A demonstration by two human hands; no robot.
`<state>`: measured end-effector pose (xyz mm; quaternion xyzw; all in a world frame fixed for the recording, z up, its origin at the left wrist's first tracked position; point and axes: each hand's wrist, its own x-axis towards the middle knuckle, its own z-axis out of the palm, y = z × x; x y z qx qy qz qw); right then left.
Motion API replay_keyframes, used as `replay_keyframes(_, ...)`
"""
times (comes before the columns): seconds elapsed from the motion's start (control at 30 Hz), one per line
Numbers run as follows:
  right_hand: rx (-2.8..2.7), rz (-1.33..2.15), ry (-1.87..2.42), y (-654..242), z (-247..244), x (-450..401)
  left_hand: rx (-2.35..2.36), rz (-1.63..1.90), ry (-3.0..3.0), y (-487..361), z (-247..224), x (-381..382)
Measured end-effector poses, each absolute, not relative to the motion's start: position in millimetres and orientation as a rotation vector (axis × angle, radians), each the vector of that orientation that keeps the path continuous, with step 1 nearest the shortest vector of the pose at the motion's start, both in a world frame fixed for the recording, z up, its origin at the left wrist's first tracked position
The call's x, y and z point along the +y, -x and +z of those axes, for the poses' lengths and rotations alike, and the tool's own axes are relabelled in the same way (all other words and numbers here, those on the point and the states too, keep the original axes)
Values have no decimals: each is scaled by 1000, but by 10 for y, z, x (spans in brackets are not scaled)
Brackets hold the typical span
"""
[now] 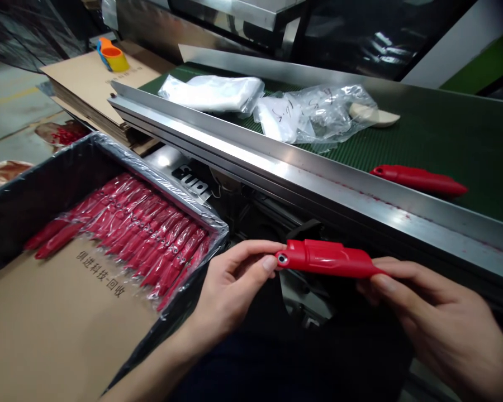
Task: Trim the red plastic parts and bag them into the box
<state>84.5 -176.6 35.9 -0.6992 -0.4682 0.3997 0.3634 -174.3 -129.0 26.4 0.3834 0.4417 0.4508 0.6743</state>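
A glossy red plastic part, long and tapering with a round hole at its left end, is held level in front of the conveyor's edge. My left hand pinches the holed end between thumb and fingers. At the other, narrow end, my right hand grips the tip. A second red part of similar shape lies on the green conveyor belt. To the left, several bagged red parts lie in rows on cardboard inside a black-lined box.
Clear plastic bags and a handwritten bag lie on the belt beside a pale wedge-shaped piece. A metal rail edges the conveyor. A yellow, orange and blue tape-like roll sits on stacked cardboard.
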Motion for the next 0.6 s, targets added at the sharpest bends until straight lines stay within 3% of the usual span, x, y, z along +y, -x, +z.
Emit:
replay_keyframes(0.17,-916,1370,1612,-629,453,-1669,1032,1044,-837,1740,215,-1260)
replay_keyframes(0.33,-898,1458,1545,-550,462,-1601,1191,980,-989,1811,154,-1216)
replay_keyframes(0.47,-1219,1289,1650,-511,527,-1536,1308,1018,-1576,1886,141,-1177)
replay_keyframes(0.6,-1749,1349,1508,-343,866,-1277,1000,901,-1893,1810,163,-1150)
